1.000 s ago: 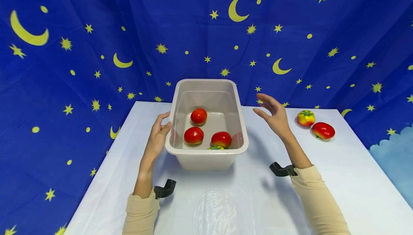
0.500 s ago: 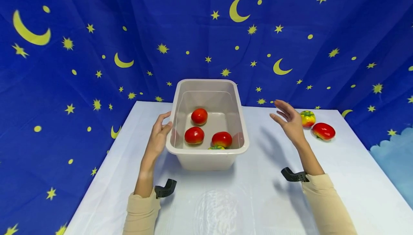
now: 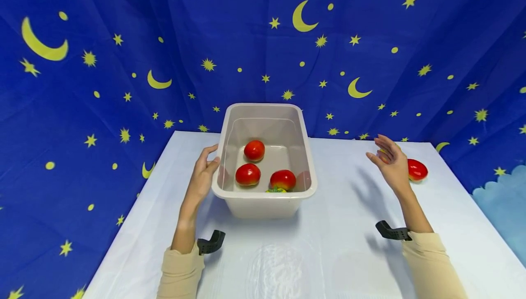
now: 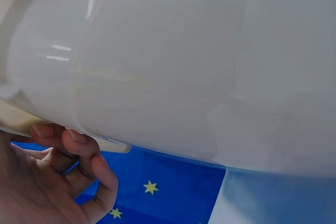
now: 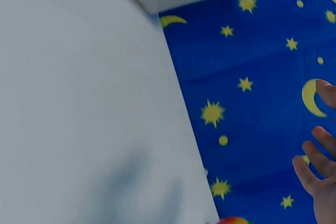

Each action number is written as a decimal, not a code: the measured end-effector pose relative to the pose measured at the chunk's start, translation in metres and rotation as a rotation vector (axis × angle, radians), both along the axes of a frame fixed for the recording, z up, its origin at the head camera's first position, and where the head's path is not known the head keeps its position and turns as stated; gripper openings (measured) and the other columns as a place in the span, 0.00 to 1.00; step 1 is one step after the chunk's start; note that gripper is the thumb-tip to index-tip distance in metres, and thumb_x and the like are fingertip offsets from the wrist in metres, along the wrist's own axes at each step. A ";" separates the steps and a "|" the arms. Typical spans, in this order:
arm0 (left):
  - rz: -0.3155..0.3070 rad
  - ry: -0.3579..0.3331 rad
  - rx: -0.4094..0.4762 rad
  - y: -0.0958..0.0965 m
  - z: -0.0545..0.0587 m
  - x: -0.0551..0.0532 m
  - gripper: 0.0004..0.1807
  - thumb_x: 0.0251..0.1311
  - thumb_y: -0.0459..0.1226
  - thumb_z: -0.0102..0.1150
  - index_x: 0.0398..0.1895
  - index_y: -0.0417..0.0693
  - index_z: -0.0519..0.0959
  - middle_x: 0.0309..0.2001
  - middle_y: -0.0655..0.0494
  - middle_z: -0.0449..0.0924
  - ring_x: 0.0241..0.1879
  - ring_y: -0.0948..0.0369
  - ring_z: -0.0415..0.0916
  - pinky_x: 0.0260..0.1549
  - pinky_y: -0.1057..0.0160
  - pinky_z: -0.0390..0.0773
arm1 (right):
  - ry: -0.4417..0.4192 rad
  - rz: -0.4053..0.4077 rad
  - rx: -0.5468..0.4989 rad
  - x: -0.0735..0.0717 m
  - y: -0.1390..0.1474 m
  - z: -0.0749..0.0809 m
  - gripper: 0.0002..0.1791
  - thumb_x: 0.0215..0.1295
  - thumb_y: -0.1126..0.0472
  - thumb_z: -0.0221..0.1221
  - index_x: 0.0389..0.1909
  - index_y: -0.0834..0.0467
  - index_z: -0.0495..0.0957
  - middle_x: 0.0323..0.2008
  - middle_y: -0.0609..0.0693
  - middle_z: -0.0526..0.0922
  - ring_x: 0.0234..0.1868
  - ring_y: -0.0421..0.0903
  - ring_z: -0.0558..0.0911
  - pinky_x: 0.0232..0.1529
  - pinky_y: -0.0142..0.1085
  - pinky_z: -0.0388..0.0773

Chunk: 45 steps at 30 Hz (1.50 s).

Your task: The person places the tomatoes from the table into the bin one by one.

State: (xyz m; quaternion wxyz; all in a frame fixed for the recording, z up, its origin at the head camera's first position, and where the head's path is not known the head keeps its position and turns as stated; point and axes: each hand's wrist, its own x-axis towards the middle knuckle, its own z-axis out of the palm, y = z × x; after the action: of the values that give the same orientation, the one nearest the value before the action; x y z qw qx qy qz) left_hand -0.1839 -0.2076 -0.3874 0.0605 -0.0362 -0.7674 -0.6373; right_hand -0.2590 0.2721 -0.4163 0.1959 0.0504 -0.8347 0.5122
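Observation:
A pale grey plastic bin [image 3: 263,208] stands mid-table with red toy tomatoes inside: one at the back [image 3: 254,150], another at front left [image 3: 248,174], a third at front right [image 3: 282,180]. A green-topped yellow piece [image 3: 276,190] peeks over the front rim. My left hand [image 3: 201,175] grips the bin's left rim, fingers curled under it in the left wrist view. My right hand [image 3: 394,166] hovers empty at the right, fingers loosely spread. It mostly covers a yellow-red toy tomato [image 5: 234,220] and overlaps a red tomato [image 3: 417,170] in the head view.
The table [image 3: 337,217] has a white cover. A blue curtain [image 3: 263,39] with yellow moons and stars hangs along its back and sides. Each wrist carries a black camera mount, one on the left [image 3: 211,242] and one on the right [image 3: 392,231].
My right hand has moved right, away from the bin and over to the two tomatoes on the table. The left hand stays on the rim, and the bin has not moved.

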 end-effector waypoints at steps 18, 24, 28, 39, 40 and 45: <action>0.002 0.001 -0.030 -0.002 -0.002 0.001 0.23 0.75 0.34 0.36 0.70 0.39 0.61 0.50 0.27 0.77 0.38 0.60 0.80 0.41 0.55 0.79 | -0.109 -0.155 0.081 0.015 0.049 -0.013 0.34 0.66 0.59 0.61 0.72 0.56 0.62 0.69 0.61 0.66 0.70 0.50 0.67 0.68 0.28 0.60; 0.006 0.000 -0.037 -0.004 -0.002 0.001 0.23 0.75 0.34 0.36 0.71 0.39 0.60 0.49 0.27 0.77 0.37 0.62 0.79 0.38 0.63 0.78 | -0.146 -0.192 0.035 0.016 0.058 -0.017 0.35 0.65 0.56 0.63 0.71 0.55 0.64 0.69 0.55 0.68 0.69 0.45 0.67 0.69 0.29 0.60; 0.003 0.000 -0.041 -0.004 -0.002 0.002 0.23 0.75 0.34 0.36 0.71 0.39 0.60 0.50 0.27 0.77 0.37 0.63 0.79 0.38 0.65 0.77 | -0.153 -0.206 0.031 0.017 0.062 -0.019 0.34 0.65 0.56 0.63 0.71 0.54 0.64 0.69 0.54 0.68 0.68 0.47 0.67 0.67 0.26 0.61; 0.000 -0.006 -0.040 -0.002 -0.002 0.000 0.23 0.75 0.35 0.36 0.71 0.40 0.60 0.50 0.28 0.77 0.40 0.58 0.79 0.41 0.58 0.78 | -0.188 -0.253 -0.008 0.021 0.071 -0.021 0.33 0.66 0.57 0.62 0.71 0.51 0.64 0.70 0.50 0.68 0.70 0.45 0.66 0.73 0.38 0.55; 0.001 -0.007 -0.039 -0.001 -0.002 0.000 0.23 0.75 0.35 0.36 0.71 0.40 0.60 0.50 0.28 0.77 0.40 0.58 0.79 0.42 0.57 0.78 | -0.184 -0.268 -0.017 0.021 0.072 -0.021 0.33 0.65 0.58 0.63 0.71 0.51 0.65 0.69 0.49 0.69 0.69 0.43 0.67 0.72 0.36 0.56; 0.001 -0.012 -0.032 -0.001 -0.002 -0.001 0.23 0.75 0.35 0.36 0.71 0.41 0.60 0.51 0.28 0.77 0.40 0.60 0.79 0.42 0.59 0.77 | -0.196 -0.339 -0.023 0.021 0.078 -0.021 0.32 0.66 0.59 0.61 0.71 0.50 0.65 0.70 0.48 0.68 0.71 0.43 0.65 0.72 0.35 0.56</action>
State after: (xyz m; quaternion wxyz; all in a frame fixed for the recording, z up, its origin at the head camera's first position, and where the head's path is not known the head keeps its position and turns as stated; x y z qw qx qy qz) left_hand -0.1848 -0.2083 -0.3891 0.0556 -0.0331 -0.7778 -0.6251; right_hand -0.2378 0.3504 -0.4370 0.1976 -0.1436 -0.8404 0.4838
